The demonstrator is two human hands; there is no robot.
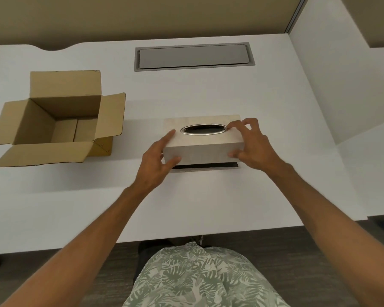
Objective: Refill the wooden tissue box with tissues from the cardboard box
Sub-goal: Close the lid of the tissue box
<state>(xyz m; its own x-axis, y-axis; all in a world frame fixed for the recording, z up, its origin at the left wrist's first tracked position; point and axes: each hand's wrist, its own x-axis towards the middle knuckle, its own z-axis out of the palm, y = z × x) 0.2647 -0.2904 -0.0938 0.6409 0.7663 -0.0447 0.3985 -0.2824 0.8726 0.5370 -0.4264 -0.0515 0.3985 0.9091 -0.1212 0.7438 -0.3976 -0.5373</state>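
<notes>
The pale wooden tissue box (203, 151) stands in the middle of the white desk (186, 196), its oval metal-rimmed slot (204, 130) facing up and dark inside. A thin dark gap shows under its front edge above the base plate (205, 167). My left hand (159, 161) grips the box's left end, thumb on the front face, index finger on top. My right hand (252, 144) grips the right end, with fingertips at the slot's rim. The brown cardboard box (56, 120) sits open at the left; the part of its inside that I see shows only bare cardboard.
A grey cable flap (194, 56) is set into the desk at the back. A partition wall (333, 74) rises on the right. The desk's front edge runs just ahead of my patterned shirt (200, 278).
</notes>
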